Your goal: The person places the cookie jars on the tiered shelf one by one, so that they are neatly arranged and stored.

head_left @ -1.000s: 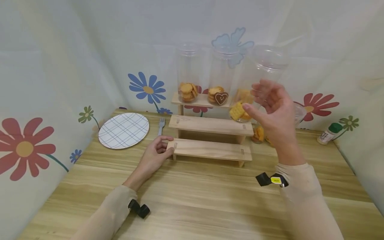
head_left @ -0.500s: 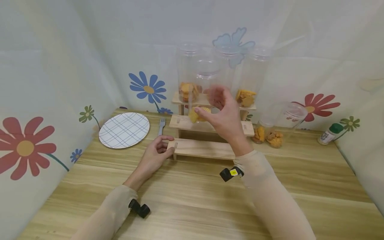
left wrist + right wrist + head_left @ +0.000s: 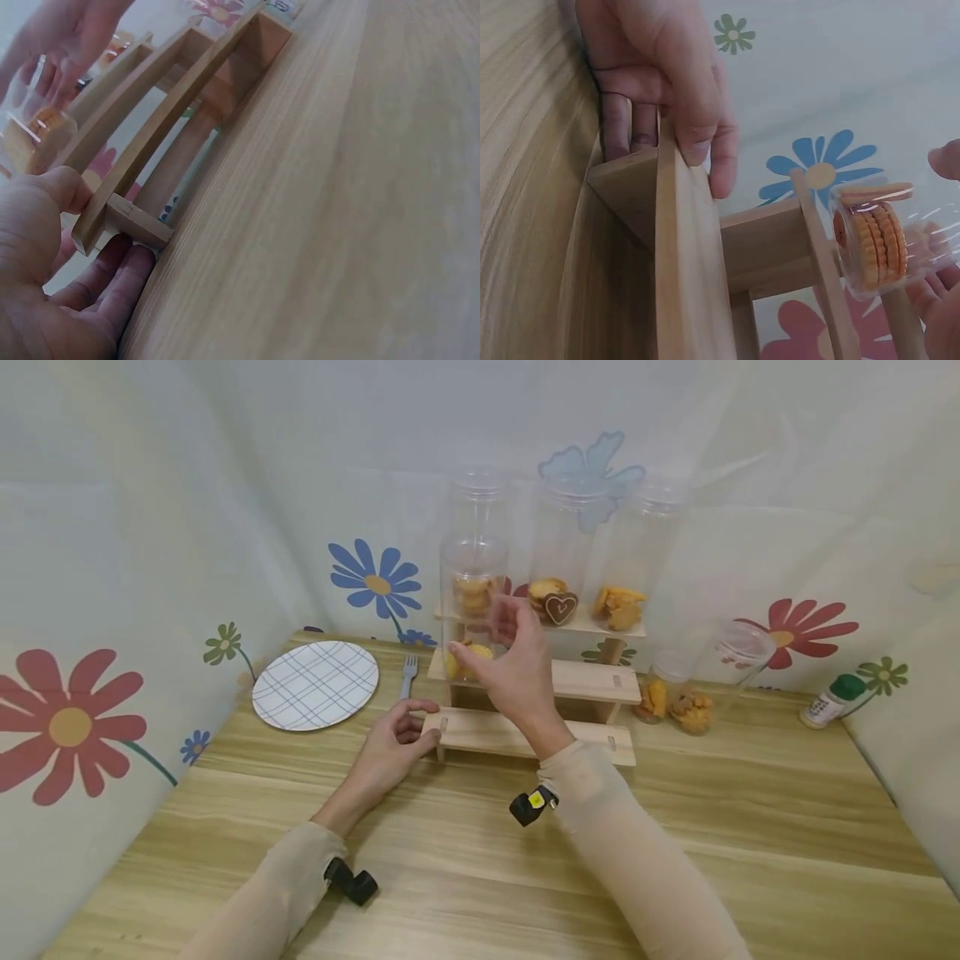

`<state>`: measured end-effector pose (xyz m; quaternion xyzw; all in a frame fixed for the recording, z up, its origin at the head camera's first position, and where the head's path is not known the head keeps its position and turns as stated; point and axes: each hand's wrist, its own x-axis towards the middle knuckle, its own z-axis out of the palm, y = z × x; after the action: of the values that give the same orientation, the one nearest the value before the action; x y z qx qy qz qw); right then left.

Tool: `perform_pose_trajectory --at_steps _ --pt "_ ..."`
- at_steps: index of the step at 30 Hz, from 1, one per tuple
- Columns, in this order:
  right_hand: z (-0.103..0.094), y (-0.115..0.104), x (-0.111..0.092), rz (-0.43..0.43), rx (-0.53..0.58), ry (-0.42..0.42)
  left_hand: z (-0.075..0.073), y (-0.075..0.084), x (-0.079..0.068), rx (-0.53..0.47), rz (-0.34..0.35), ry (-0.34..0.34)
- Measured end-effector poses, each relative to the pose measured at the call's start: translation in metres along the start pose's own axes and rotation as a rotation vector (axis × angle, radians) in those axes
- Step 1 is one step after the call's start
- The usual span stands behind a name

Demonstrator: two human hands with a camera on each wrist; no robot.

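Note:
My right hand point(image 3: 517, 675) grips a clear lidded jar point(image 3: 459, 614) with round, ridged-edge cookies point(image 3: 881, 246) at its bottom. The jar stands upright over the left end of the middle step of a three-step wooden rack point(image 3: 592, 678). Its base is at or very near that step; whether it touches, I cannot tell. My left hand point(image 3: 392, 747) holds the left end of the lowest step, thumb on top and fingers point(image 3: 124, 281) beneath. Three tall clear jars with cookies are on the top step: a left jar point(image 3: 480, 502), a middle jar point(image 3: 572, 539) and a right jar point(image 3: 654, 547).
Right of the rack are more cookies in clear jars point(image 3: 742, 647) on the wood-grain table point(image 3: 450, 860). A green-capped shaker bottle point(image 3: 832, 700) stands farther right. Left of the rack lie a grey fork point(image 3: 408, 677) and a checked white plate point(image 3: 315, 685). A flowered curtain hangs behind.
My right hand has carried the jar from the rack's right side leftward and down to the left end of the middle step. My left hand has stayed on the lowest step.

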<state>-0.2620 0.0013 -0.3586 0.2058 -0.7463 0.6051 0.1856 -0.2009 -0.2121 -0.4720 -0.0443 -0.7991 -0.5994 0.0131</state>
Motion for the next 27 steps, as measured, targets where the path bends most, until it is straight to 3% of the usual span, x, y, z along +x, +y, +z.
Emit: perform_pose_trajectory --at_steps 8,27 --pt "0.006 0.007 -0.002 -0.004 -0.067 0.038 0.000 -0.004 0.002 -0.005 0.002 0.000" --pt "0.012 0.009 -0.004 0.042 -0.125 0.038 -0.001 0.001 0.001 -0.007 -0.006 -0.001"
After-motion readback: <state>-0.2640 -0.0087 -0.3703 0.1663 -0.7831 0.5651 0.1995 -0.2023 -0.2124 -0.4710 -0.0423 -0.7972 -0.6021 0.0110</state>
